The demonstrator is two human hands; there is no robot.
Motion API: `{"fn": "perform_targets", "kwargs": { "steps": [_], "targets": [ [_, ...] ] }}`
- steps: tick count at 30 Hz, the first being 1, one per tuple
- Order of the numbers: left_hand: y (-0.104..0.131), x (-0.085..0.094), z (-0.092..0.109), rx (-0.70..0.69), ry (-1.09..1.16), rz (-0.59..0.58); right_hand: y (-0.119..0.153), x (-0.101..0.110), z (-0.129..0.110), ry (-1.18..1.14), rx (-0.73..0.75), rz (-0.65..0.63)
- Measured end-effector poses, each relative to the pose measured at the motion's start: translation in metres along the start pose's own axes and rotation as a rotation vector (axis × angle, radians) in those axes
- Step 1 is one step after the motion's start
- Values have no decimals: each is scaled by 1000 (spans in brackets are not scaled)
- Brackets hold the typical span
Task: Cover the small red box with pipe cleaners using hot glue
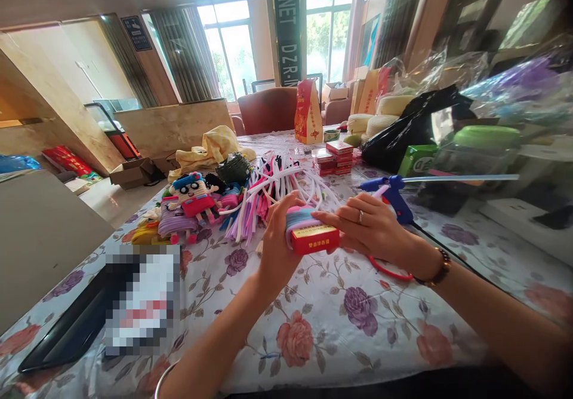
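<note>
In my left hand (282,238) is a small red box (316,242) with gold lettering, gripped with the thumb and fingers around its left side. Fuzzy pink, light blue and lilac pipe cleaners (304,217) are wrapped round its upper part. My right hand (373,226), with a ring on one finger, is closed at the box's right end, its index finger pressing on the wrapping. A lilac pipe cleaner end (381,191) sticks out above the right hand's knuckles. Under that hand, a red loop (390,271) lies partly hidden on the table.
A blue glue gun (396,196) with a clear stick is just behind my right hand. Further back lie loose pipe cleaners (268,190) and stacked red boxes (335,157). Finished fuzzy dolls (194,196) sit left, near a dark tray (67,321). A black bag (412,124) stands right.
</note>
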State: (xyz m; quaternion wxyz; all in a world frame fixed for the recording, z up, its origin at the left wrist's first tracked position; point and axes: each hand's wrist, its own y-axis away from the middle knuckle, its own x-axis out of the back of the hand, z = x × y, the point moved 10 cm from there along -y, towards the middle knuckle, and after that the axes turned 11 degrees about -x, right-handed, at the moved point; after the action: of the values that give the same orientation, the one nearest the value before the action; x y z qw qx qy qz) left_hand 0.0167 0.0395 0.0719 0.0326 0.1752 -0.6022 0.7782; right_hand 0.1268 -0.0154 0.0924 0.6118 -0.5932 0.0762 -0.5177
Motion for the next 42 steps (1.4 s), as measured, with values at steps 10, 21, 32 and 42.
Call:
{"fn": "perform_targets", "kwargs": {
  "steps": [10, 21, 32, 42],
  "targets": [
    [1, 5, 3, -33, -129, -16, -1, -7, -5, -13, -24, -51],
    [2, 10, 3, 13, -122, 68, -1, -14, 2, -59, -101, -127],
    [4, 9, 2, -32, -114, 34, -1, -15, -3, -56, -95, -104],
    [4, 20, 1, -45, -75, 160, -5, -9, -8, -96, -143, -32]
  ]
}}
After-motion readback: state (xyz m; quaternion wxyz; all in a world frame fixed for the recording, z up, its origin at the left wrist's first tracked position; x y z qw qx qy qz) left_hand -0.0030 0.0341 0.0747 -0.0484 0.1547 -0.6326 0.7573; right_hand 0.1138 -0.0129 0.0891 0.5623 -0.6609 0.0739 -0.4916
